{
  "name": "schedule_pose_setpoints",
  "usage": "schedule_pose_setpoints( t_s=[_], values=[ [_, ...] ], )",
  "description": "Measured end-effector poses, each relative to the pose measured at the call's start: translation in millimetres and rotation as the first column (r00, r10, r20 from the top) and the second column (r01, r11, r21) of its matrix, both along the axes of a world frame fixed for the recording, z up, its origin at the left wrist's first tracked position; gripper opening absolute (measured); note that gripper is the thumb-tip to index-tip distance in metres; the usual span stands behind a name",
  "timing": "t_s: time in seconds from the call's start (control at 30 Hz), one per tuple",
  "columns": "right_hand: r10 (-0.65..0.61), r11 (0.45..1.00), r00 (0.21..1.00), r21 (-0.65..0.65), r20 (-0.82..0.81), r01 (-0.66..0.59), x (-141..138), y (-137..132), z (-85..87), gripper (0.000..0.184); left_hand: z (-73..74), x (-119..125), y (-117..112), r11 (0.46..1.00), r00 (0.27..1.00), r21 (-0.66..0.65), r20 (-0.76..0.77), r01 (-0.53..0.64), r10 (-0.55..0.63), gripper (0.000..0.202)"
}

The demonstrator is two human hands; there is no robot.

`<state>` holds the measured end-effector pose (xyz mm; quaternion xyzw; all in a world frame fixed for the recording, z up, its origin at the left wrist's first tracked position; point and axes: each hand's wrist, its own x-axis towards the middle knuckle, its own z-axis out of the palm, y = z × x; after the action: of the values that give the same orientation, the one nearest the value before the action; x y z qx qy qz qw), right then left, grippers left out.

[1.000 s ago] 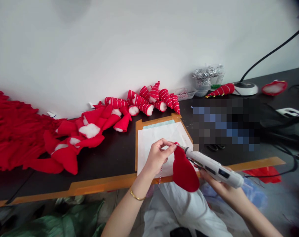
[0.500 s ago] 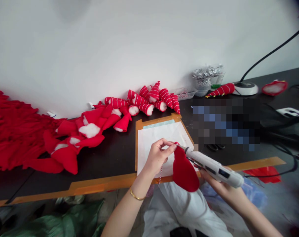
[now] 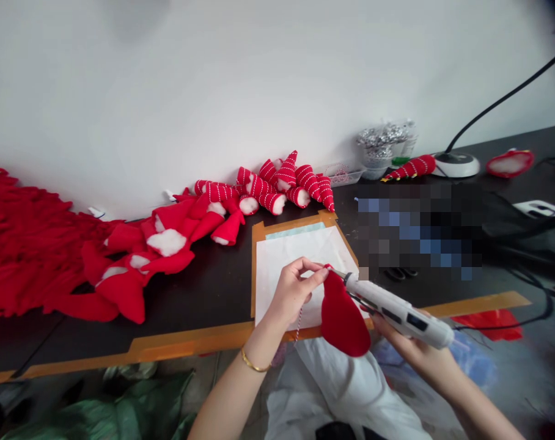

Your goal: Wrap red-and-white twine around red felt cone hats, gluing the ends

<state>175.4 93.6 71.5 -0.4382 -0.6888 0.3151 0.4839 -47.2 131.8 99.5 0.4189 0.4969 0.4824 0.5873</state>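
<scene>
Lower centre, the left hand pinches the red felt cone right beside the hot glue gun gripped in the right hand; one slip could burn those fingertips.

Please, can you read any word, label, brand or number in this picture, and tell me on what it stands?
Nothing can be read. The hot glue gun has dark marks on its side, too small and blurred to read, and the pixelated patch beyond it shows nothing legible.
</scene>
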Motion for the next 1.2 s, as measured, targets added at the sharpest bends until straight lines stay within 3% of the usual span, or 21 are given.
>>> schedule_pose_setpoints(
  t_s=[0.3,0.57,0.83,1.2],
  values=[
    [-0.034,0.999,0.999,0.028,0.007,0.034,-2,2,4.0,0.015,-1.0,0,0,1.0,1.0,0.001,0.0,-0.006,0.006,0.034],
    [-0.062,0.998,0.998,0.006,0.028,0.061,5,-2,-7.8,0.01,0.2,1,0,1.0,1.0,-0.001,0.002,-0.012,0.012,0.036],
    [0.009,1.0,1.0,-0.014,0.022,-0.009,0,1,6.6,0.015,-0.1,0,0,1.0,1.0,-0.001,-0.01,-0.014,0.014,0.035],
    [-0.016,0.999,0.999,-0.032,-0.038,0.014,-3,0,8.9,0.012,2.0,2,0,1.0,1.0,0.0,-0.011,-0.005,0.005,0.036]
  ],
)
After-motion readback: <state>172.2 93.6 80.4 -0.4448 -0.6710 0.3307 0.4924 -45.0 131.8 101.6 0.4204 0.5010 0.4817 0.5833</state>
